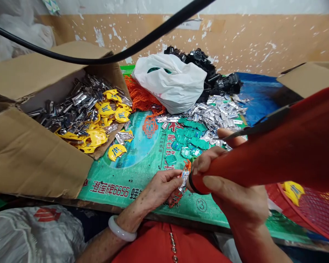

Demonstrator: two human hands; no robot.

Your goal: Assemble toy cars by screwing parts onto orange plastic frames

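Observation:
My left hand (164, 186) pinches a small silver plastic part (184, 179) with an orange piece (186, 166) against it. My right hand (233, 190) is wrapped round a thick red electric screwdriver (263, 146), which slants down to the left. Its black-collared nose meets the silver part, and the bit's tip cannot be made out. Green plastic pieces (190, 135) lie just beyond my hands. Behind them spreads a heap of silver parts (219, 111).
An open cardboard box (38, 153) on the left spills silver and yellow parts (94, 138). A white plastic bag (170, 80) sits among orange parts (139, 93) and black parts (203, 60). A red basket (315, 208) stands at right. A black cable (126, 53) hangs across the top.

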